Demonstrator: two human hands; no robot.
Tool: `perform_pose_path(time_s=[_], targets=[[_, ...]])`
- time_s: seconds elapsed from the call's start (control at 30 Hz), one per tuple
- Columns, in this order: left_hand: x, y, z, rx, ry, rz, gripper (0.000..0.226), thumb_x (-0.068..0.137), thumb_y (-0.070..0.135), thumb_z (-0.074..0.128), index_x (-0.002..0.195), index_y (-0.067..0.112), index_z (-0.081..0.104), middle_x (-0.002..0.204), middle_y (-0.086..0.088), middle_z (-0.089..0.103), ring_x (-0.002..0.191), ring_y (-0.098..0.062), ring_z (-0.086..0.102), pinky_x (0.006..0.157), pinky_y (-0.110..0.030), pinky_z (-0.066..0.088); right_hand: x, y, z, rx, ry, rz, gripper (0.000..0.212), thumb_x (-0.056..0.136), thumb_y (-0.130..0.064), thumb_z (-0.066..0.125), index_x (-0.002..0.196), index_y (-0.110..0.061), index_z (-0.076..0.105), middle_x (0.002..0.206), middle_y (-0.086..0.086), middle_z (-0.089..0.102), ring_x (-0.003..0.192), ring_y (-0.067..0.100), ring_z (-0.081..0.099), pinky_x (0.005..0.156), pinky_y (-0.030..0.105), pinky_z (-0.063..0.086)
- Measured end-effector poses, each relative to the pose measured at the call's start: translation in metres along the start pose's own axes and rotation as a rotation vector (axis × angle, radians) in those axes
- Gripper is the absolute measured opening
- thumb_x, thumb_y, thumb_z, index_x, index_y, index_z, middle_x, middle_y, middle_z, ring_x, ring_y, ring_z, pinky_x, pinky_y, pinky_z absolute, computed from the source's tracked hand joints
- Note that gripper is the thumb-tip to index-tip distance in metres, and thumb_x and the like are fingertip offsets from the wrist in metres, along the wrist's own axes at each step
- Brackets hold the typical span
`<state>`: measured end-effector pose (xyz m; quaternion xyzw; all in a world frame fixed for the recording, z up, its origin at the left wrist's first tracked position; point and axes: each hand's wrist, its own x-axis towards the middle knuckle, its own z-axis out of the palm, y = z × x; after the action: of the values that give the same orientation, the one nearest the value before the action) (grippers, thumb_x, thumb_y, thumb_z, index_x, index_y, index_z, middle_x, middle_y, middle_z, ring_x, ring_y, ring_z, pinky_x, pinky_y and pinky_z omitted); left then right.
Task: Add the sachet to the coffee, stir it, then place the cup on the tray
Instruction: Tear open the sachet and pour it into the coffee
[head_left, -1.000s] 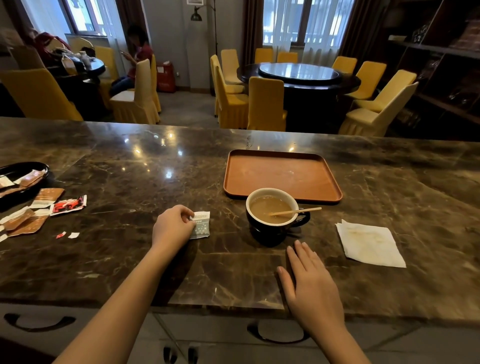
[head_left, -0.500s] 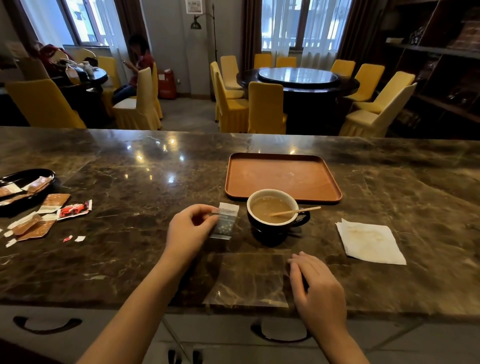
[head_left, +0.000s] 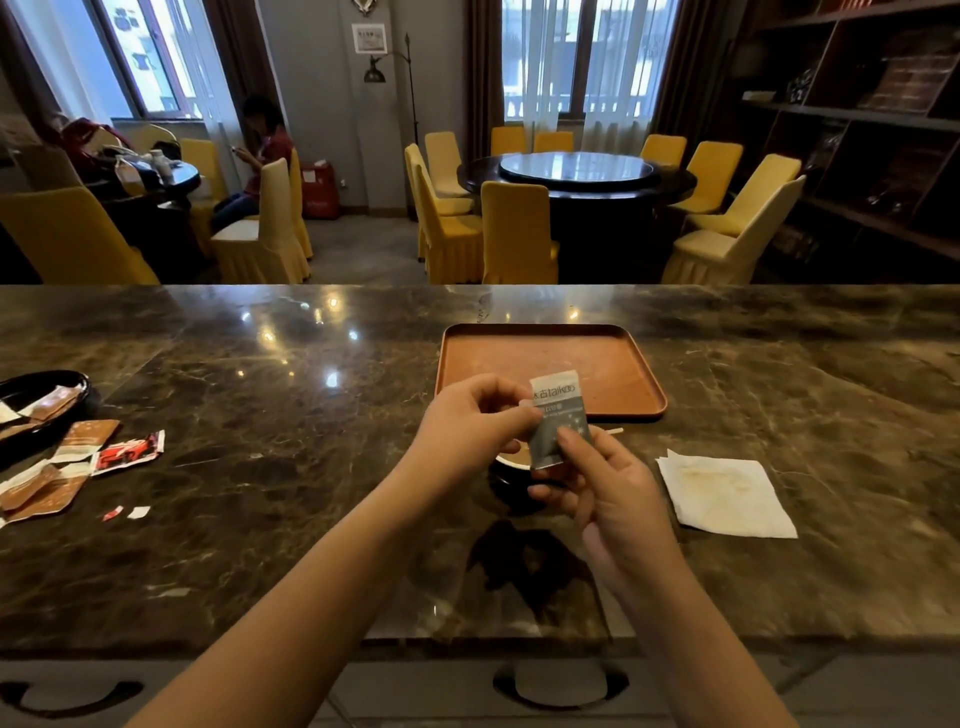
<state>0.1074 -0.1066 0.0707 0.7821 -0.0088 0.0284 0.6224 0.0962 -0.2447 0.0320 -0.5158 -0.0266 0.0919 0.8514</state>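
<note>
Head view: "taiko" sachet (head_left: 557, 415) between fingers (head_left: 569, 441)

You have two hands (head_left: 470, 423) up, one sachet (head_left: 556, 418), one cup (head_left: 511, 470), one tray (head_left: 550, 358), one napkin (head_left: 724, 493), one stirrer (head_left: 613, 431), one black dish (head_left: 47, 402), several torn wrappers (head_left: 78, 462) at left

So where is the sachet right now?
In the head view, the sachet is held upright between left hand and right hand, above the cup, just before the tray.
</note>
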Motion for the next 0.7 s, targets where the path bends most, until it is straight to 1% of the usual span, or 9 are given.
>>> perform_pose_path(time_s=[0.1,0.2,0.3,0.4,0.47,0.53,0.63,0.7], targets=[[0.015,0.007,0.002,0.033,-0.070,-0.052,0.007,0.081,0.010,0.061,0.088,0.010,0.061,0.092,-0.006,0.066,0.076,-0.013,0.062,0.064,-0.020,0.051,0.013,-0.010,-0.002,-0.040,0.000,0.019,0.020,0.086,-0.019,0.056,0.103,-0.015,0.064,0.085,0.004,0.075,0.070,0.015,0.069,0.048,0.020,0.053],[0.036,0.018,-0.001,0.125,-0.148,-0.122,0.009,0.082,0.013,0.061,0.090,0.011,0.061,0.084,-0.001,0.065,0.065,-0.007,0.057,0.059,-0.017,0.048,0.029,-0.023,-0.005,-0.156,-0.042,0.068,0.018,0.088,-0.016,0.054,0.103,-0.010,0.063,0.075,0.004,0.073,0.055,0.012,0.063,0.042,0.017,0.050],[0.064,0.026,-0.006,0.250,-0.275,-0.189,0.018,0.080,0.015,0.064,0.097,0.009,0.063,0.089,-0.004,0.066,0.068,-0.008,0.056,0.060,-0.018,0.047,0.049,-0.037,-0.012,-0.265,-0.086,0.095,0.018,0.088,-0.014,0.054,0.102,-0.006,0.061,0.071,0.005,0.071,0.048,0.011,0.059,0.040,0.016,0.048],[0.088,0.027,-0.008,0.279,-0.362,-0.261,0.025,0.079,0.013,0.065,0.103,0.005,0.063,0.095,-0.008,0.065,0.069,-0.010,0.056,0.061,-0.019,0.046,0.068,-0.049,-0.020,-0.360,-0.136,0.130,0.017,0.087,-0.012,0.055,0.101,-0.005,0.061,0.073,0.007,0.069,0.048,0.010,0.058,0.041,0.016,0.048],[0.101,0.024,-0.007,0.257,-0.352,-0.288,0.021,0.078,0.013,0.066,0.098,0.008,0.064,0.095,-0.007,0.065,0.070,-0.010,0.056,0.061,-0.019,0.046,0.079,-0.054,-0.025,-0.345,-0.167,0.173,0.020,0.084,-0.010,0.057,0.103,-0.005,0.061,0.070,0.005,0.068,0.050,0.009,0.059,0.046,0.015,0.050],[0.110,0.019,-0.006,0.237,-0.328,-0.304,0.020,0.078,0.014,0.066,0.098,0.010,0.064,0.093,-0.006,0.065,0.071,-0.010,0.056,0.062,-0.020,0.045,0.090,-0.055,-0.028,-0.356,-0.163,0.186,0.025,0.081,-0.008,0.061,0.106,-0.005,0.062,0.073,0.004,0.068,0.053,0.008,0.059,0.050,0.015,0.051],[0.117,0.010,-0.004,0.240,-0.339,-0.324,0.028,0.078,0.013,0.065,0.106,0.008,0.063,0.092,-0.005,0.065,0.070,-0.009,0.056,0.063,-0.021,0.046,0.103,-0.053,-0.030,-0.466,-0.122,0.168,0.023,0.081,-0.008,0.062,0.103,-0.006,0.064,0.078,0.004,0.069,0.051,0.005,0.060,0.047,0.013,0.048],[0.121,0.005,-0.004,0.314,-0.359,-0.300,0.028,0.079,0.015,0.065,0.106,0.010,0.064,0.095,-0.006,0.066,0.071,-0.009,0.057,0.064,-0.020,0.047,0.109,-0.051,-0.032,-0.587,-0.127,0.161,0.018,0.080,-0.011,0.063,0.098,-0.010,0.066,0.083,0.006,0.070,0.057,0.006,0.062,0.051,0.015,0.050]])
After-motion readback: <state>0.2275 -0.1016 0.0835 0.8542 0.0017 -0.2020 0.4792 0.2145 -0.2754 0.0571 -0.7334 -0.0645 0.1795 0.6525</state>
